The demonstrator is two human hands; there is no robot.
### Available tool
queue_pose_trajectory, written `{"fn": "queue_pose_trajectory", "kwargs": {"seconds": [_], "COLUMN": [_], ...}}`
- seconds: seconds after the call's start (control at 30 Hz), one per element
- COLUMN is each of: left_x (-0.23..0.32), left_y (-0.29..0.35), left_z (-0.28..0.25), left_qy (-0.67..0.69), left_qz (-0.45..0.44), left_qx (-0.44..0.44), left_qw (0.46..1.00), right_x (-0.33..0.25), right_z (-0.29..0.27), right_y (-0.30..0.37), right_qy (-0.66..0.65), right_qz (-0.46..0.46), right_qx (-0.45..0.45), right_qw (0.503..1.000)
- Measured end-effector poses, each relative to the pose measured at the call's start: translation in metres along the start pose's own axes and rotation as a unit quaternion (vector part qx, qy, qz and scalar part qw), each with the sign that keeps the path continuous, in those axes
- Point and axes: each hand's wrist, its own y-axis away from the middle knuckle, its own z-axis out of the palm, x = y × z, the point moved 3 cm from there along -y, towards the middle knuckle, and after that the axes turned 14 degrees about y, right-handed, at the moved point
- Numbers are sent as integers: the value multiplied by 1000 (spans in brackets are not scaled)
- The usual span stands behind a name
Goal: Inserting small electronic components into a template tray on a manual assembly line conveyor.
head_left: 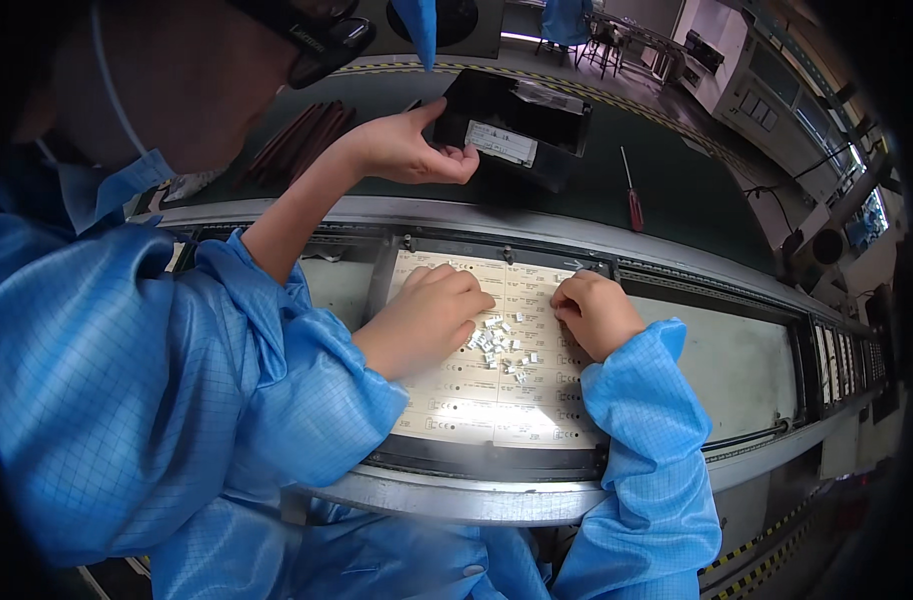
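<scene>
A cream printed panel [447, 405], divided into repeated sections, lies in a dark frame on the rails before me. Small white plastic connectors [494, 342] are heaped loosely on its middle. My left hand [427, 312] rests over the panel's left half, just left of the heap. Its fingers are bent, with the thumb apart from the forefinger and nothing visible between them. At the panel's upper right edge, my right hand [595, 312] has thumb and forefinger pinched together. Whatever they hold, if anything, is hidden. A few white pieces lie by the panel's upper edge.
Close on my left, a co-worker in a blue gown reaches across, their hand [417, 150] on a black bin [517, 115] with a white label. A red-handled screwdriver [633, 195] lies on the green bench [677, 220]. Metal rails [457, 500] run along the panel's near and far sides.
</scene>
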Motion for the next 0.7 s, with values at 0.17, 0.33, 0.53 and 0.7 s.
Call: {"fn": "queue_pose_trajectory", "kwargs": {"seconds": [0.17,0.33,0.53,0.7], "left_x": [0,-4,-5,-1], "left_y": [-9,-9,-9,-1], "left_z": [7,11,7,-16], "left_qy": [18,27,41,57], "left_qz": [-23,-36,-2,-60], "left_qx": [-26,-32,8,42], "left_qw": [999,998,999,996], "right_x": [4,-9,-26,-26], "right_z": [-1,-8,9,5], "right_y": [-1,7,6,4], "right_qy": [-44,-63,-116,-121], "right_qz": [1,-21,-102,-91], "right_qx": [-30,30,20,19], "right_qw": [999,997,988,988]}}
